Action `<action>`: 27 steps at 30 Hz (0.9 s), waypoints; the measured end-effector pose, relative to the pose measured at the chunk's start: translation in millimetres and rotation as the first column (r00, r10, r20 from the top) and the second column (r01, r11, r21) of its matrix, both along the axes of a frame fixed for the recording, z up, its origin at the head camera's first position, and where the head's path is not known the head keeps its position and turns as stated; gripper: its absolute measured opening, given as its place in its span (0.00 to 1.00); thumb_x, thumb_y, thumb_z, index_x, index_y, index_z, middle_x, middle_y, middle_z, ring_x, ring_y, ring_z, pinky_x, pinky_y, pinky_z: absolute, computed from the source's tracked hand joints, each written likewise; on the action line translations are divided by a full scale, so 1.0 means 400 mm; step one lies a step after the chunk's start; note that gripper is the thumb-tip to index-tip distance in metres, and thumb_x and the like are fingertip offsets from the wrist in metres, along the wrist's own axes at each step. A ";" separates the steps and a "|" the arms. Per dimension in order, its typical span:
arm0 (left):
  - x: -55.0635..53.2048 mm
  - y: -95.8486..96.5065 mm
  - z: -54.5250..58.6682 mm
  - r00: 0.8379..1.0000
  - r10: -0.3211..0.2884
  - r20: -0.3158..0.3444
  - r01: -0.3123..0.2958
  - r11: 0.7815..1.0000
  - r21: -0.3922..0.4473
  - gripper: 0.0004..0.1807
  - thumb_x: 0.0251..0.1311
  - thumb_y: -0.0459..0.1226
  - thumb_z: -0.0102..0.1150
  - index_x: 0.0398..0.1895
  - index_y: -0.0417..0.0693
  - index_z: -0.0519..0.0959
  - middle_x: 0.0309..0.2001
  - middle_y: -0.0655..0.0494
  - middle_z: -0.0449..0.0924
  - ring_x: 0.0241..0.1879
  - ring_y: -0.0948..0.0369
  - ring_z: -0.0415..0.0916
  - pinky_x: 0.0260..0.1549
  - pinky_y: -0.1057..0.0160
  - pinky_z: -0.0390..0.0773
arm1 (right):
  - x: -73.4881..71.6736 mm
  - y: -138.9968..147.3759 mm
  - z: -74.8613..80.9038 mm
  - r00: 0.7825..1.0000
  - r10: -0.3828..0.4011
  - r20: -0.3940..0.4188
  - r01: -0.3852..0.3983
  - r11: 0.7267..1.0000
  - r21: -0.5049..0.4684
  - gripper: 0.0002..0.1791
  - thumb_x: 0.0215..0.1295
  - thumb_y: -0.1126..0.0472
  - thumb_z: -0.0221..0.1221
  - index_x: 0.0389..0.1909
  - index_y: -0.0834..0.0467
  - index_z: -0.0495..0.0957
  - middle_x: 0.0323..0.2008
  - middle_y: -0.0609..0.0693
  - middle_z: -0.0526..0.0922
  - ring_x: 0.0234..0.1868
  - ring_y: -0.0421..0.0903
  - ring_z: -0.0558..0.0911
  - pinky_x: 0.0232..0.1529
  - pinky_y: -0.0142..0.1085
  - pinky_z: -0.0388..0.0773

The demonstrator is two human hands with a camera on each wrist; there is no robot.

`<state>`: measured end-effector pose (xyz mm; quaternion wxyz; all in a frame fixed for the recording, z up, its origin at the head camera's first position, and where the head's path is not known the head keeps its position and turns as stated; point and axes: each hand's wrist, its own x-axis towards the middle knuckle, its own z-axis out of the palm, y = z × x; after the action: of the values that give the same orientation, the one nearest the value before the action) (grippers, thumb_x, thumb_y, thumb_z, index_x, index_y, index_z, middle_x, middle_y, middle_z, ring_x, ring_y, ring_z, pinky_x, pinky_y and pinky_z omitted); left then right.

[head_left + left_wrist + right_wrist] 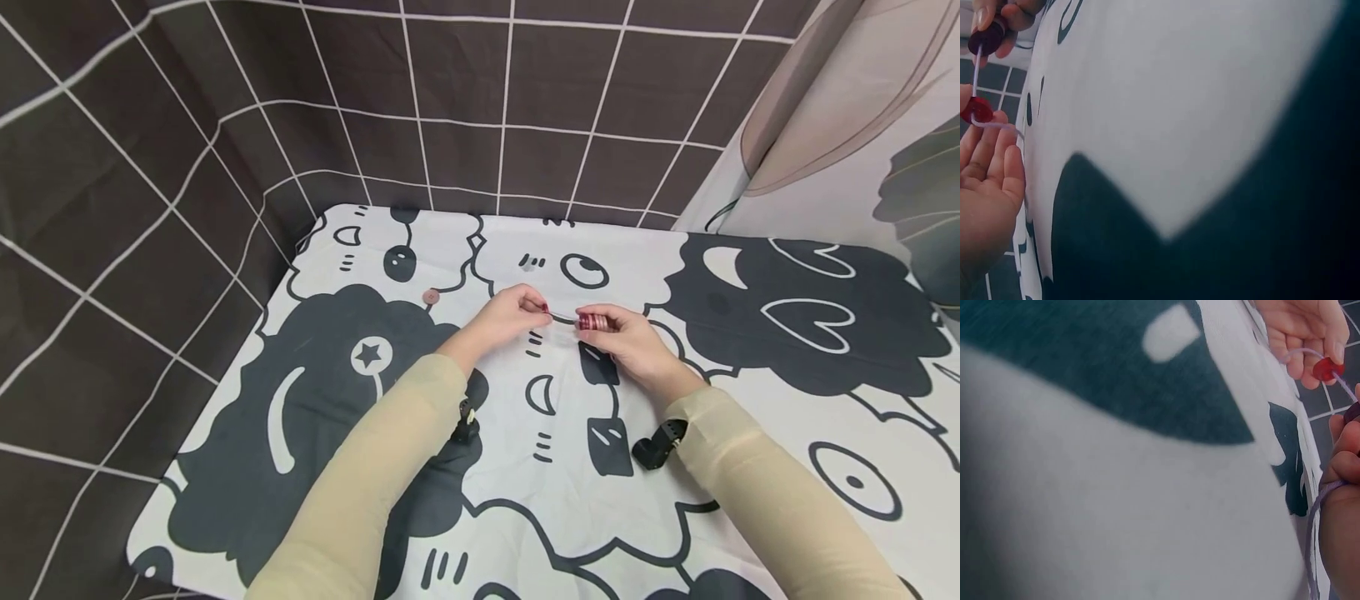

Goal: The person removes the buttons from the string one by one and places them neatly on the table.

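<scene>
My left hand [504, 318] pinches a small red button [982, 110] between thumb and fingers, its other fingers spread loosely in the left wrist view. A thin pale purple cord [977, 72] runs through the button and stretches to a stack of dark red buttons [591, 322]. My right hand [633, 343] grips that stack between thumb and fingers, a short way to the right. Its fingers hide part of the stack. More of the cord [1314, 531] hangs down by the right wrist in the right wrist view.
A single pinkish-brown button [431, 297] lies left of the hands on the cartoon-printed white and black cloth [510, 492]. Behind and to the left hangs a dark grid-patterned curtain [457, 92]. Pale patterned fabric [832, 167] drapes at the back right.
</scene>
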<state>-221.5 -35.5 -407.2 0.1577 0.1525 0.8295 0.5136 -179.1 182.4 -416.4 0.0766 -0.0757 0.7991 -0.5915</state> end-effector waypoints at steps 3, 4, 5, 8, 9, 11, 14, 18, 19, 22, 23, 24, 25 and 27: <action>-0.003 -0.016 -0.002 1.000 0.015 0.010 -0.015 1.000 -0.005 0.14 0.57 0.36 0.62 0.45 0.42 0.74 0.40 0.52 0.78 0.40 0.59 0.75 0.39 0.68 0.72 | 0.003 -0.011 0.012 1.000 0.000 -0.003 0.000 1.000 0.000 0.24 0.56 0.66 0.65 0.54 0.67 0.74 0.41 0.48 0.76 0.39 0.40 0.74 0.37 0.25 0.72; -0.004 -0.019 -0.003 1.000 0.017 0.015 -0.017 1.000 -0.008 0.14 0.57 0.36 0.62 0.45 0.42 0.74 0.40 0.52 0.78 0.40 0.59 0.75 0.39 0.68 0.72 | 0.003 -0.012 0.013 1.000 -0.001 -0.004 0.001 1.000 0.002 0.24 0.55 0.66 0.65 0.53 0.67 0.74 0.41 0.48 0.76 0.39 0.40 0.74 0.37 0.24 0.72; -0.005 -0.022 -0.004 1.000 0.019 0.018 -0.019 1.000 -0.011 0.14 0.57 0.36 0.62 0.45 0.42 0.74 0.40 0.52 0.78 0.40 0.60 0.74 0.38 0.68 0.72 | 0.003 -0.012 0.013 1.000 0.000 -0.004 0.000 1.000 0.003 0.24 0.55 0.66 0.65 0.54 0.67 0.74 0.41 0.48 0.76 0.39 0.40 0.74 0.37 0.24 0.72; -0.009 -0.028 -0.007 1.000 0.018 0.023 -0.018 1.000 -0.008 0.14 0.57 0.37 0.62 0.45 0.43 0.74 0.40 0.53 0.78 0.39 0.60 0.74 0.37 0.68 0.72 | -0.002 -0.009 0.002 1.000 -0.002 -0.004 0.002 1.000 0.013 0.24 0.55 0.65 0.65 0.54 0.66 0.74 0.42 0.49 0.76 0.40 0.40 0.74 0.38 0.24 0.71; -0.010 -0.029 -0.007 1.000 0.017 0.022 -0.017 1.000 -0.006 0.14 0.57 0.37 0.62 0.45 0.44 0.74 0.40 0.54 0.78 0.39 0.60 0.74 0.36 0.68 0.72 | -0.003 -0.009 0.000 1.000 -0.003 -0.003 0.003 1.000 0.015 0.24 0.56 0.65 0.65 0.54 0.66 0.74 0.42 0.49 0.76 0.40 0.40 0.74 0.38 0.24 0.71; -0.013 -0.033 -0.005 1.000 0.012 0.019 -0.012 1.000 -0.002 0.14 0.57 0.37 0.62 0.45 0.44 0.74 0.40 0.53 0.78 0.39 0.60 0.74 0.37 0.67 0.72 | -0.004 -0.009 -0.002 1.000 -0.006 -0.004 0.006 1.000 0.016 0.24 0.56 0.65 0.65 0.54 0.66 0.74 0.42 0.49 0.77 0.40 0.39 0.75 0.38 0.24 0.71; -0.018 -0.042 -0.001 1.000 0.010 0.007 -0.010 1.000 -0.002 0.15 0.57 0.38 0.62 0.46 0.44 0.74 0.40 0.53 0.77 0.39 0.60 0.74 0.38 0.67 0.72 | -0.005 -0.009 -0.005 1.000 -0.008 0.000 0.008 1.000 0.004 0.24 0.56 0.66 0.65 0.54 0.67 0.73 0.41 0.48 0.77 0.39 0.40 0.75 0.38 0.25 0.72; -0.022 -0.056 0.003 1.000 0.010 -0.004 -0.010 1.000 -0.020 0.15 0.57 0.39 0.62 0.47 0.44 0.74 0.41 0.54 0.78 0.40 0.61 0.75 0.39 0.66 0.73 | -0.004 -0.006 -0.004 1.000 -0.005 0.005 0.005 1.000 0.005 0.24 0.55 0.65 0.65 0.54 0.67 0.73 0.40 0.47 0.77 0.38 0.40 0.74 0.36 0.25 0.72; -0.022 -0.060 0.004 1.000 0.010 -0.003 -0.010 1.000 -0.022 0.15 0.58 0.39 0.61 0.47 0.44 0.75 0.41 0.54 0.78 0.40 0.61 0.75 0.39 0.66 0.73 | -0.004 -0.005 -0.004 1.000 -0.005 0.006 0.005 1.000 0.005 0.24 0.55 0.65 0.65 0.53 0.67 0.73 0.40 0.47 0.77 0.38 0.40 0.74 0.36 0.25 0.72; -0.026 -0.072 0.004 1.000 0.010 0.008 -0.010 1.000 -0.014 0.15 0.58 0.39 0.61 0.47 0.43 0.75 0.41 0.53 0.78 0.41 0.60 0.75 0.40 0.65 0.74 | -0.003 0.001 -0.002 1.000 -0.002 0.002 0.002 1.000 0.023 0.24 0.56 0.65 0.65 0.54 0.67 0.73 0.39 0.47 0.77 0.37 0.39 0.74 0.34 0.25 0.72; -0.028 -0.076 0.004 1.000 0.010 0.009 -0.010 1.000 -0.015 0.15 0.58 0.39 0.61 0.47 0.43 0.75 0.41 0.53 0.78 0.42 0.60 0.75 0.40 0.65 0.74 | -0.003 0.003 -0.001 1.000 0.000 0.000 0.000 1.000 0.027 0.24 0.56 0.64 0.65 0.54 0.67 0.73 0.39 0.47 0.77 0.37 0.39 0.74 0.34 0.25 0.72; -0.029 -0.079 0.005 1.000 0.014 0.012 -0.013 1.000 -0.015 0.15 0.58 0.39 0.61 0.47 0.43 0.74 0.41 0.53 0.77 0.42 0.60 0.74 0.41 0.65 0.73 | -0.003 0.005 -0.001 1.000 0.003 -0.001 -0.003 1.000 0.031 0.24 0.56 0.64 0.65 0.54 0.67 0.73 0.39 0.47 0.77 0.36 0.39 0.74 0.34 0.25 0.72; -0.030 -0.083 0.005 1.000 0.017 0.015 -0.017 1.000 -0.015 0.15 0.58 0.39 0.61 0.47 0.43 0.74 0.41 0.53 0.77 0.42 0.60 0.74 0.41 0.65 0.73 | -0.004 0.006 0.000 1.000 0.004 0.000 -0.004 0.999 0.036 0.24 0.56 0.64 0.64 0.54 0.67 0.73 0.39 0.47 0.77 0.36 0.39 0.74 0.34 0.25 0.72; -0.033 -0.090 0.006 1.000 0.026 0.018 -0.026 1.000 -0.017 0.16 0.58 0.39 0.61 0.47 0.43 0.74 0.41 0.53 0.77 0.42 0.60 0.74 0.41 0.65 0.73 | -0.004 0.009 0.003 1.000 0.004 -0.001 -0.004 0.999 0.054 0.24 0.57 0.63 0.64 0.55 0.65 0.73 0.40 0.47 0.77 0.37 0.39 0.74 0.34 0.25 0.72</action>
<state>-234.8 -71.7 -404.6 0.1597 0.1357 0.8343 0.5099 -180.7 185.8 -415.2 0.0794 -0.0754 0.8148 -0.5694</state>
